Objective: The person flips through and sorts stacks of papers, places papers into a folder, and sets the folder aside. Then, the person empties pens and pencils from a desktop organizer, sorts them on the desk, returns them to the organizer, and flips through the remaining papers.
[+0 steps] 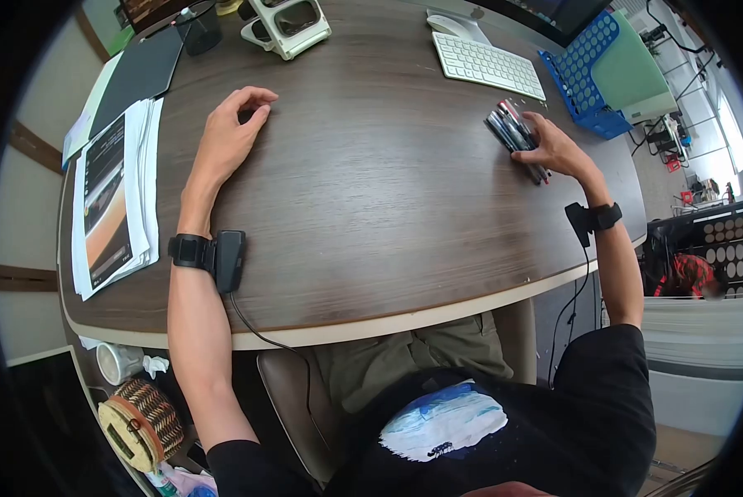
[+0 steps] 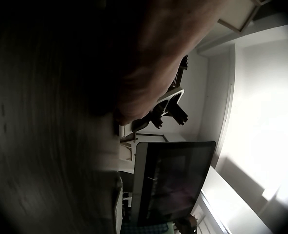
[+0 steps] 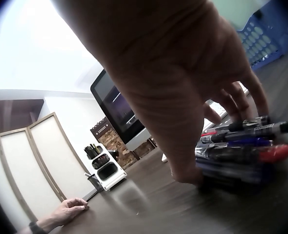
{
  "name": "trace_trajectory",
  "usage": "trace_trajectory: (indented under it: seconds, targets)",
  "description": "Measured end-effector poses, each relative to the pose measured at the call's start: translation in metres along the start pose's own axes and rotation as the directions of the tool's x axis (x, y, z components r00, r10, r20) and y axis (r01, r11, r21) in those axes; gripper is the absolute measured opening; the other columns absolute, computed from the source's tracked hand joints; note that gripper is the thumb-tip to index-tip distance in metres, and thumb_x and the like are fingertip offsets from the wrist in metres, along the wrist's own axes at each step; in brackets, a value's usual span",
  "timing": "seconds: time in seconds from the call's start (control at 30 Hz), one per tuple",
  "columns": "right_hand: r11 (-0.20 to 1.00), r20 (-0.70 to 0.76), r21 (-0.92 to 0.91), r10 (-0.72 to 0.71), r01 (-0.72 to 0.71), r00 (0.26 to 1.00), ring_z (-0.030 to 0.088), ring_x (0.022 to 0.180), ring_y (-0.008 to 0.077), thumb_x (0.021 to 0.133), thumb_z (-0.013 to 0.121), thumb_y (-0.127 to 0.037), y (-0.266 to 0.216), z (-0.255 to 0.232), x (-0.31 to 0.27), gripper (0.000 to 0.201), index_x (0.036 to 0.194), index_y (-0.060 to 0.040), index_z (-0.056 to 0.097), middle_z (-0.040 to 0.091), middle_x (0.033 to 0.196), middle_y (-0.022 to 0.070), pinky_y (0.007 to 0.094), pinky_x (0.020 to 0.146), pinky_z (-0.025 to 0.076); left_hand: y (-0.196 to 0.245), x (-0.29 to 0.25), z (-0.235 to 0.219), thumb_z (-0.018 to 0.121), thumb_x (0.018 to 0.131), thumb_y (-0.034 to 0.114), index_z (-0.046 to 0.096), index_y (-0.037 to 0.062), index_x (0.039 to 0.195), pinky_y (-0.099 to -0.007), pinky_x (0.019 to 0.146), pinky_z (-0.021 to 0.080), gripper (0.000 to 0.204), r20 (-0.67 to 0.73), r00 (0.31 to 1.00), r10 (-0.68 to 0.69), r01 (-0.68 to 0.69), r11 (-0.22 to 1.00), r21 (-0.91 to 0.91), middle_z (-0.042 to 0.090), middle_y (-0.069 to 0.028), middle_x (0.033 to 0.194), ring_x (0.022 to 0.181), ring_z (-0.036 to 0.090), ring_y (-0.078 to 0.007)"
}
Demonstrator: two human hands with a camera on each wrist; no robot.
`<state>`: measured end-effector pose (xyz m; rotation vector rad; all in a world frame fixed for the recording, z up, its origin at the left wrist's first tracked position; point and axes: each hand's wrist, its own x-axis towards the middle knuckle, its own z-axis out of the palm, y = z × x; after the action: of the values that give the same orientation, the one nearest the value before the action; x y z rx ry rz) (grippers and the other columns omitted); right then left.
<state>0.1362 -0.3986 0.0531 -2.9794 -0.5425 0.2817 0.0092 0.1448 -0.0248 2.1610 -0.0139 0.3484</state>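
Note:
A bunch of pens (image 1: 504, 131) lies on the desk's right side, dark barrels with some red parts. My right hand (image 1: 559, 151) spans the bunch, thumb on the near-left side and fingers bent along the far side. In the right wrist view, that hand (image 3: 183, 87) is over the pens (image 3: 249, 144), whose ends stick out below the fingers. On the left half of the desk rests my left hand (image 1: 230, 137), fingers loosely curled and holding nothing. The left wrist view shows this hand (image 2: 151, 87) dark, its fingers mostly hidden.
A white keyboard (image 1: 487, 65) and mouse (image 1: 450, 26) lie beyond the pens, with a blue basket (image 1: 583, 70) to their right. Papers (image 1: 145, 182) are stacked at the left edge. A white holder (image 1: 290, 41) and dark pen cup (image 1: 201, 33) stand at the back left.

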Motion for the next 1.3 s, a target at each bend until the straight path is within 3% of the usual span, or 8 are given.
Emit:
trace_trajectory:
  seconds: [0.33,0.43,0.53,0.6,0.83,0.97,1.13,1.3]
  targets:
    - [0.989,0.077,-0.118,0.104,-0.094,0.992,0.069,0.105,0.0484,0.083,0.079,-0.024,-0.018,0.006,0.021,0.066,0.139,-0.0019,0.052,0.071,0.109,0.0308,0.0522,0.095,0.053,-0.001,0.002,0.000,0.066,0.108,0.017,0.074,0.0066,0.125,-0.0336,0.105,0.051,0.022,-0.004,1.000,-0.025,0.025,1.000,0.016,0.075,-0.0023,0.120,0.114,0.069,-0.0161]
    - [0.986,0.097,-0.148,0.089,-0.074,0.991,0.074,0.101,0.0417,0.087,0.077,-0.026,-0.024,0.003,0.017,0.052,0.128,-0.0008,0.056,0.075,0.105,0.0256,0.0504,0.091,0.057,-0.001,0.000,0.001,0.066,0.107,0.017,0.075,0.0067,0.125,-0.0336,0.105,0.051,0.022,-0.004,1.000,-0.010,0.010,1.000,0.017,0.076,-0.0024,0.120,0.115,0.069,-0.0162]
    - [0.960,0.043,0.278,0.021,-0.032,0.999,0.074,0.091,0.0264,0.095,0.072,-0.022,-0.034,0.002,0.012,0.032,0.116,-0.0019,0.059,0.073,0.096,0.0153,0.0421,0.082,0.057,-0.001,0.002,-0.001,0.066,0.107,0.017,0.075,0.0066,0.125,-0.0335,0.105,0.051,0.023,-0.013,1.000,0.000,0.000,1.000,0.018,0.076,-0.0026,0.121,0.115,0.069,-0.0163]
    - [0.458,0.180,0.884,-0.146,-0.095,0.973,0.062,0.080,0.0101,0.106,0.069,-0.018,-0.043,0.002,0.014,0.030,0.131,-0.0052,0.057,0.062,0.093,0.0014,0.0297,0.072,0.052,-0.002,0.000,0.000,0.066,0.107,0.017,0.075,0.0066,0.125,-0.0336,0.105,0.051,0.023,-0.012,1.000,-0.001,0.001,1.000,0.012,0.076,-0.0026,0.121,0.115,0.069,-0.0164]
    - [-0.067,-0.347,0.937,-0.092,0.342,0.933,0.060,0.083,0.0143,0.113,0.066,-0.026,-0.107,0.016,0.032,0.021,0.117,-0.0083,0.056,0.058,0.090,0.0020,0.0346,0.084,0.053,-0.001,0.001,0.000,0.066,0.108,0.016,0.074,0.0058,0.126,-0.0340,0.106,0.051,0.022,-0.007,1.000,0.001,-0.001,1.000,0.014,0.076,-0.0035,0.122,0.117,0.069,-0.0172]
    - [0.126,-0.474,0.863,-0.128,0.489,0.871,0.066,0.087,0.0168,0.111,0.068,-0.021,-0.108,0.037,0.048,0.016,0.112,-0.0072,0.060,0.067,0.092,0.0048,0.0357,0.088,0.056,-0.002,0.001,-0.001,0.066,0.108,0.016,0.075,0.0063,0.126,-0.0343,0.108,0.051,0.022,0.003,1.000,-0.011,0.011,1.000,0.006,0.075,-0.0036,0.123,0.119,0.069,-0.0178]
    - [0.423,-0.380,0.830,-0.051,0.364,0.924,0.067,0.071,0.0084,0.107,0.073,-0.029,-0.115,0.064,0.041,0.024,0.110,-0.0062,0.065,0.070,0.087,0.0033,0.0228,0.046,0.050,0.003,0.000,0.001,0.066,0.107,0.017,0.076,0.0075,0.124,-0.0362,0.106,0.053,0.022,-0.018,1.000,-0.026,0.026,1.000,0.014,0.075,-0.0042,0.121,0.117,0.070,-0.0197]
    - [0.337,-0.265,0.900,-0.078,0.275,0.961,0.068,0.071,0.0119,0.109,0.071,-0.026,-0.121,0.059,0.044,0.022,0.115,-0.0060,0.065,0.069,0.086,0.0036,0.0257,0.057,0.058,0.001,-0.001,0.000,0.066,0.108,0.018,0.075,0.0077,0.125,-0.0369,0.109,0.052,0.022,-0.008,1.000,-0.025,0.026,0.999,0.021,0.075,-0.0036,0.123,0.120,0.070,-0.0196]
